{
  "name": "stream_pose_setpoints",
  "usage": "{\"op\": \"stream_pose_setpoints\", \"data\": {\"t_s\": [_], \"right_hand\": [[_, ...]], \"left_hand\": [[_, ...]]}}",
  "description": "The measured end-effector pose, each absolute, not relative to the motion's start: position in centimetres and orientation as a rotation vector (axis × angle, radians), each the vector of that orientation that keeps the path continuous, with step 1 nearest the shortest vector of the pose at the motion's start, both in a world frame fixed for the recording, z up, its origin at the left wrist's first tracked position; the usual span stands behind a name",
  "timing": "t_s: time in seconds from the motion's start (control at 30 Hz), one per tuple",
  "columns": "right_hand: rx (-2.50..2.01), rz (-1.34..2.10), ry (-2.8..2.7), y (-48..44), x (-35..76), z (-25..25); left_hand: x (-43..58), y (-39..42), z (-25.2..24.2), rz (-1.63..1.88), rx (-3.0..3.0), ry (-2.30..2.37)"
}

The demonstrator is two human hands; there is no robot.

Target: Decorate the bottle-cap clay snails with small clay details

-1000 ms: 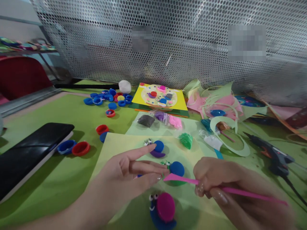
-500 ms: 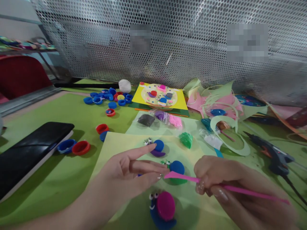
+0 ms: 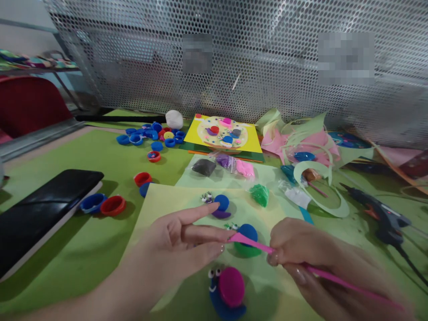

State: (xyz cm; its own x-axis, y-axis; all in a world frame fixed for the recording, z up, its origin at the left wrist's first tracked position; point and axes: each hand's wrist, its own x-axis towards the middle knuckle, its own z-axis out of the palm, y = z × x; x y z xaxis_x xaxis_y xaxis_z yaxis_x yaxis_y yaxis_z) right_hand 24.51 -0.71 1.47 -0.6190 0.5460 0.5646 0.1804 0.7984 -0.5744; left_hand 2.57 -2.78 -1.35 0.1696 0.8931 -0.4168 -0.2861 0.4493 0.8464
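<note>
My left hand (image 3: pixel 180 240) lies over a pale yellow-green paper sheet (image 3: pixel 157 203), fingers stretched out towards the right. Its fingertips touch or nearly touch the tip of a pink plastic modelling tool (image 3: pixel 254 244). My right hand (image 3: pixel 301 254) is closed round that tool's handle. Just behind the tool tip sits a clay snail with a blue cap shell on a green body (image 3: pixel 246 238). A second snail, blue cap on purple clay (image 3: pixel 219 206), lies beyond my left index finger. A blue snail with a magenta shell (image 3: pixel 227 290) stands nearest me.
A black phone on a book (image 3: pixel 40 209) lies at the left, with red and blue bottle caps (image 3: pixel 107 206) beside it and more caps (image 3: pixel 150 136) further back. Bagged clay (image 3: pixel 230 167), a yellow craft card (image 3: pixel 222 133), paper scraps (image 3: pixel 301 142) and a glue gun (image 3: pixel 377 214) sit behind and right.
The pink tool's tip has risen slightly and moved to meet my left fingertips; my right hand has shifted a little lower and towards me. My left hand has stayed in place.
</note>
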Motion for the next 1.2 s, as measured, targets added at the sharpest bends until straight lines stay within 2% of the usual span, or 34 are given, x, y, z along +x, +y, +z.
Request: {"op": "stream_pose_setpoints", "data": {"t_s": [0.2, 0.4, 0.53, 0.97, 1.2], "right_hand": [[-0.515, 0.53, -2.28, -0.7, 24.7, 1.2], [-0.739, 0.918, -1.853, -0.9, 24.3, 0.4], [-0.774, 1.091, -1.76, -1.0, 24.3, 0.1], [-0.793, 1.245, -1.58, -1.0, 24.4, 0.0], [-0.758, 1.29, -1.631, -1.2, 24.3, 0.1]], "left_hand": [[2.6, -2.6, -1.5, 0.947, 0.694, 1.033], [2.6, -2.4, -0.4, 0.933, 0.771, 1.041], [2.7, -2.6, 0.4, 0.943, 0.727, 1.151], [2.7, -2.3, -0.5, 0.989, 0.708, 0.953], [2.4, -2.9, -0.4, 0.979, 0.897, 1.058]]}}
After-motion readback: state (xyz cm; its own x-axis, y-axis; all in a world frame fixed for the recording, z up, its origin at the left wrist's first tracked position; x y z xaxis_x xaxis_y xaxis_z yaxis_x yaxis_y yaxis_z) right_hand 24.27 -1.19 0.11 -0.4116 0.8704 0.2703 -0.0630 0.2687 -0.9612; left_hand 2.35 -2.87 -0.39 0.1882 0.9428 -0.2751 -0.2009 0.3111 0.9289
